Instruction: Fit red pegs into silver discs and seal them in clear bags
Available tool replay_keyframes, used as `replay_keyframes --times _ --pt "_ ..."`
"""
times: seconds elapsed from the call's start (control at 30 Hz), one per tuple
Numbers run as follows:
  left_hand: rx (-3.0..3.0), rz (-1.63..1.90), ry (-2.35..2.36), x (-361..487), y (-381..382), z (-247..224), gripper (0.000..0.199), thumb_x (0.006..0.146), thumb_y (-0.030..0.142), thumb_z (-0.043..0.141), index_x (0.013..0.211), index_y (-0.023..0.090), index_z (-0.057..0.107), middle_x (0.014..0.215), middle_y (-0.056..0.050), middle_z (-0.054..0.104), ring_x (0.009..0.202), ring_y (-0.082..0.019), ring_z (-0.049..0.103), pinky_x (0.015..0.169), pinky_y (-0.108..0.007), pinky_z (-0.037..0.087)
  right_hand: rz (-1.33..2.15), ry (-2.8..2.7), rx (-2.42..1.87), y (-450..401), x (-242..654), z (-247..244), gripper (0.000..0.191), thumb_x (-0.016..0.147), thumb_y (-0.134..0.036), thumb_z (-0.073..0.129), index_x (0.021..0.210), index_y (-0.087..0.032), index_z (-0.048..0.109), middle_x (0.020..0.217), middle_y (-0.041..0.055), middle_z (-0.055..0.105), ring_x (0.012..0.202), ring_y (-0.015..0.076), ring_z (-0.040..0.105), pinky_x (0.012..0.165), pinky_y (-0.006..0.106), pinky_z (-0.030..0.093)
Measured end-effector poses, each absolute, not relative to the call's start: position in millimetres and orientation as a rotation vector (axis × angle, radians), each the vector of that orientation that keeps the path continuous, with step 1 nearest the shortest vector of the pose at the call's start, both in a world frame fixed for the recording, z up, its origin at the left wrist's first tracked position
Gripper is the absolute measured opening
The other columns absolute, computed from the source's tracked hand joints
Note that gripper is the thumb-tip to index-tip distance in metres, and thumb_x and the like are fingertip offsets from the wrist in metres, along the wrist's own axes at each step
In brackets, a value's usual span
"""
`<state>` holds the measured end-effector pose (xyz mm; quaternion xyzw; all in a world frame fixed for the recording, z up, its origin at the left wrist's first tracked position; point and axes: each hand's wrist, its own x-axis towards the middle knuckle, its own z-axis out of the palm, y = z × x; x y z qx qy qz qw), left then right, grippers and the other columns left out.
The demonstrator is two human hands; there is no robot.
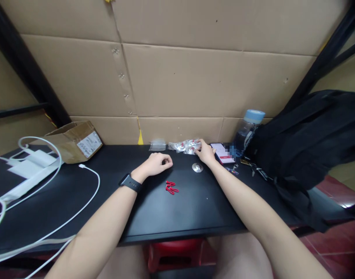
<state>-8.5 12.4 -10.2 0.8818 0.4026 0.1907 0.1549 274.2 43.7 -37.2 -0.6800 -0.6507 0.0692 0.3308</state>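
Resting over the black table, my left hand point(159, 164) has loosely curled fingers and a thumb that comes close to their tips. Nothing shows between them. My right hand point(206, 152) reaches farther back and pinches the right end of a row of clear plastic packets point(184, 146), which hold shiny silver discs and bits of red. A loose silver disc point(197, 167) lies just in front of that hand. Several small red cord loops point(171, 187) lie together nearer to me, below my left hand. Flat clear plastic bags point(157, 145) are left of the packets.
A phone point(223, 153), keys point(253, 169) and a blue-lidded bottle point(248, 131) stand or lie at the right, beside a black backpack point(311, 143). On the left are an open cardboard box point(75, 142), a power strip point(32, 182) and white cables point(98, 182). Cardboard walls the back.
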Motion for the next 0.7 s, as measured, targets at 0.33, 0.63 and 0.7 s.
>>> replay_keyframes --times 0.33,0.63,0.7 --pt "2.438 0.279 0.836 -9.1 -8.6 10.6 0.015 0.070 0.047 0.082 0.072 0.033 0.079 0.077 0.001 0.076 0.083 -0.023 0.071 0.085 -0.031 0.050 0.679 -2.429 -1.314 -0.4 298.4 -0.9 0.049 0.055 -0.037 0.093 0.098 -0.024 0.075 0.091 0.0004 0.068 0.072 0.0164 0.061 0.066 0.026 0.045" --pt "2.642 0.477 1.078 -6.9 1.6 -5.4 0.010 0.086 0.034 0.066 0.080 0.027 0.071 0.083 0.001 0.076 0.083 -0.022 0.070 0.091 -0.035 0.042 0.626 -2.396 -1.337 -2.1 291.3 -3.0 0.035 0.060 -0.019 0.084 0.094 -0.022 0.075 0.082 -0.0011 0.069 0.071 0.0155 0.063 0.066 0.025 0.047" --pt "2.614 0.558 1.120 -2.4 0.7 -6.1 0.012 0.090 0.034 0.063 0.085 0.026 0.070 0.087 0.001 0.077 0.083 -0.021 0.070 0.092 -0.035 0.043 0.615 -2.351 -1.319 -2.5 292.1 -1.8 0.034 0.061 -0.020 0.083 0.093 -0.021 0.075 0.082 -0.0010 0.069 0.071 0.0153 0.063 0.066 0.025 0.047"
